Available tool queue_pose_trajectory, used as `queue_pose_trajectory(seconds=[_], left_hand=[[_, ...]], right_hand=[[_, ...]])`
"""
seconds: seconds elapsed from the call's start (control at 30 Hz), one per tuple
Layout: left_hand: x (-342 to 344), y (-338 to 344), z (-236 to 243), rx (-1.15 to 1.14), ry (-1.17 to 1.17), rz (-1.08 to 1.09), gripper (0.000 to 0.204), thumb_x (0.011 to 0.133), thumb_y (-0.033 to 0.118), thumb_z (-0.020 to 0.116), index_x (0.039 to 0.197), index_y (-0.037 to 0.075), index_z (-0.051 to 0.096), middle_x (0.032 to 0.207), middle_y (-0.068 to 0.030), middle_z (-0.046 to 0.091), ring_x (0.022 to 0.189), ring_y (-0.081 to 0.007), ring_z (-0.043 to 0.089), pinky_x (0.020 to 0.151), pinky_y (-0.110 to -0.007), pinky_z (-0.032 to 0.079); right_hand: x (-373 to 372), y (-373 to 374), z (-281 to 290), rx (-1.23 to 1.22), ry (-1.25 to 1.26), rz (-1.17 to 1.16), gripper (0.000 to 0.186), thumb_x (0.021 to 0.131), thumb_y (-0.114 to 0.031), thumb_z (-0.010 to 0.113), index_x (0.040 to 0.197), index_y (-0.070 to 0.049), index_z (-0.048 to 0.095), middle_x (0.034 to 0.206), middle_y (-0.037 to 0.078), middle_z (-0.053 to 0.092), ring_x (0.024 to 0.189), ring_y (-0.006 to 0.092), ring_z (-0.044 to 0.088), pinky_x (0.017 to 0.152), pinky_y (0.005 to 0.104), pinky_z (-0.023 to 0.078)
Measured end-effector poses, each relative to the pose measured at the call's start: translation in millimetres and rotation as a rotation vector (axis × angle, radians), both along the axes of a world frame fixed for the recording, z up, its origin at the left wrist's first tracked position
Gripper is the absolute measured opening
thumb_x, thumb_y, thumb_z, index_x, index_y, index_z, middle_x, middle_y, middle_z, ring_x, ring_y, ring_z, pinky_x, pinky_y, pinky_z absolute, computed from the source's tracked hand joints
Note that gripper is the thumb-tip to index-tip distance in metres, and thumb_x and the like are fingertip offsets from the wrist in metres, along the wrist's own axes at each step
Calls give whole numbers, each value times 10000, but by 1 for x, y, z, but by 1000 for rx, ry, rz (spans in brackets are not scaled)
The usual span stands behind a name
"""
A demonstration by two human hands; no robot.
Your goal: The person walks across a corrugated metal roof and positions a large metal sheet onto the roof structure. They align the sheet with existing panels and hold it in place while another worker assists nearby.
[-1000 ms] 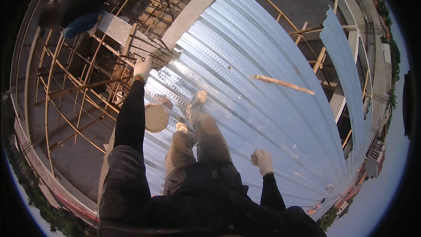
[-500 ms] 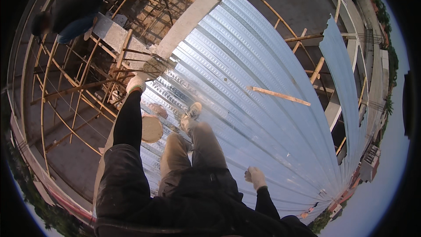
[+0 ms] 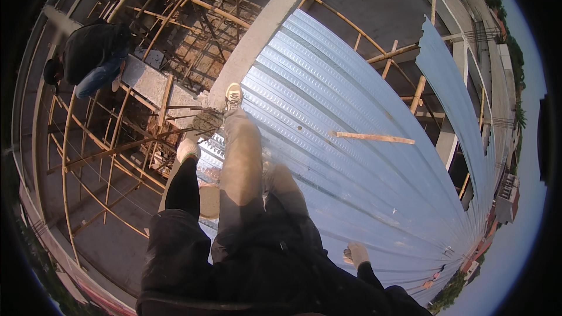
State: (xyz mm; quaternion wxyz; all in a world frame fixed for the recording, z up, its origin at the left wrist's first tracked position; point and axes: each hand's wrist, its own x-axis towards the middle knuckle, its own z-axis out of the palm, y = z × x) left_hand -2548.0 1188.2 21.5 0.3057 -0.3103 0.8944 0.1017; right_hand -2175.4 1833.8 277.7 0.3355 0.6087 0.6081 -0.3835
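My left hand point(image 3: 188, 150), in a pale knitted glove, is lowered beside the rough concrete and rusty rebar point(image 3: 178, 116) at the deck's left edge. Its fingers point away from me and are too small and partly hidden to show a grip. Next to that forearm is a round tan thing, like a bucket top point(image 3: 209, 200), partly covered by my leg. My right hand point(image 3: 356, 253), also gloved, hangs over the corrugated metal sheets point(image 3: 328, 105) with its fingers curled in; nothing shows in it. One of my shoes point(image 3: 233, 95) is planted by the concrete beam.
A concrete beam point(image 3: 246, 47) borders the sheets. A wood strip point(image 3: 374, 138) lies on them. To the left, bamboo scaffolding point(image 3: 96, 140) stands over a deep drop, and a person point(image 3: 96, 52) crouches there. Openings with poles show beyond the right edge, near a separate sheet point(image 3: 445, 76).
One foot has stepped forward to the beam. The view has shifted forward, and my left hand sits slightly nearer me relative to the rebar. My right hand stays low at my side.
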Motion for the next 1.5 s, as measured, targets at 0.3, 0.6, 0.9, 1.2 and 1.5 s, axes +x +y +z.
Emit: queue_pose_trajectory(seconds=[0.3, 0.6, 0.9, 1.2, 1.5], left_hand=[[-15, 9, 15, 30, -82, 107, 258, 962, 152, 669, 1118, -3, 804, 1183, -247, 768, 1149, -400, 748, 941, -471, 615], [12, -26, -48, 106, -265, 100, 349, 940, 304, 697, 1065, -4, 804, 1131, -265, 776, 1114, -396, 759, 885, -501, 627], [-36, -47, -16, 280, -491, 44, 399, 965, 368, 664, 1053, -4, 779, 1062, -256, 767, 1044, -384, 752, 857, -497, 607], [-175, -110, 79, 550, -721, -290, 376, 998, 366, 635, 1062, 18, 762, 962, -197, 772, 920, -321, 769, 794, -458, 606], [-308, -185, 82, 908, -644, 330, 349, 1042, 329, 628, 1302, 106, 693, 1133, -52, 768, 902, -254, 751, 756, -482, 620]], right_hand=[[30, -3, 26, 184, 47, -309, 314, 1018, -285, 583, 1029, 17, 666, 795, 151, 694, 622, 329, 696, 572, 516, 612], [-378, -116, -66, -112, 55, 235, 381, 1019, -380, 615, 1063, -7, 682, 958, 122, 733, 802, 221, 713, 710, 380, 580], [-803, -188, 58, 180, 725, 671, 460, 1037, -391, 583, 1148, 33, 723, 881, 106, 711, 797, 199, 650, 801, 358, 533], [-860, -182, -13, 45, 440, 613, 471, 1010, -414, 576, 1025, 38, 708, 850, 108, 715, 822, 208, 683, 782, 379, 535], [-878, -208, -50, -41, 457, 438, 497, 997, -421, 574, 1065, 53, 709, 890, 118, 727, 807, 216, 706, 767, 372, 560]])
